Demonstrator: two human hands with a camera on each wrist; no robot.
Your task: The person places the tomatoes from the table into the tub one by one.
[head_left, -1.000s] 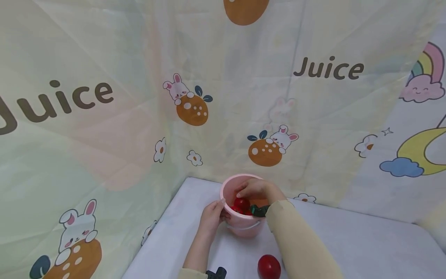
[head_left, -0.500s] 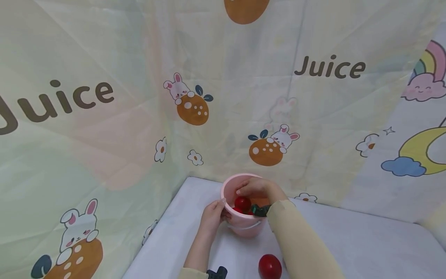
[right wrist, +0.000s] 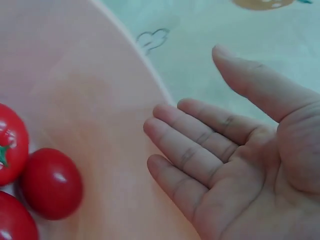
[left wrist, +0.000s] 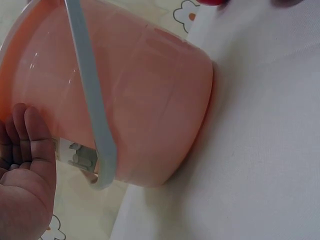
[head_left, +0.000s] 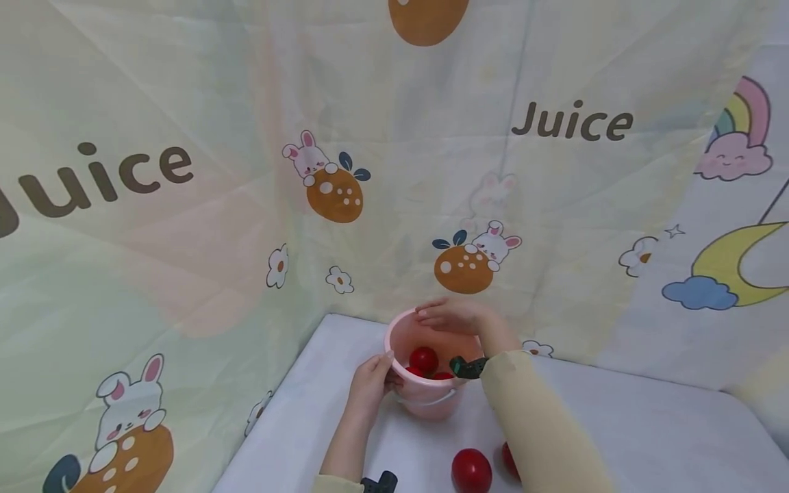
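A pink bucket point(head_left: 431, 412) with a pale handle point(left wrist: 90, 90) stands upright on the white table. My left hand point(head_left: 370, 380) grips its near left rim, thumb at the rim and fingers along the outer wall. Over the far side of the opening is my right hand point(head_left: 459, 316), fingers extended and nothing in it. Inside the bucket lie red tomatoes point(head_left: 424, 359); the right wrist view shows one tomato point(right wrist: 6, 145) with a green star-shaped calyx beside a smooth one point(right wrist: 51, 183). Part of the bucket's inside is hidden by the right wrist.
On the table in front of the bucket lie a red tomato point(head_left: 471, 471) and another tomato point(head_left: 509, 461), partly covered by the right sleeve point(head_left: 542, 424). Printed cloth walls point(head_left: 382, 89) rise behind and to the left. A dark wrist camera point(head_left: 468, 368) overlaps the bucket's rim.
My right hand has risen out of the bucket toward its far rim, and its fingers have straightened. A second tomato now shows beside the sleeve. The left hand keeps its grip on the rim.
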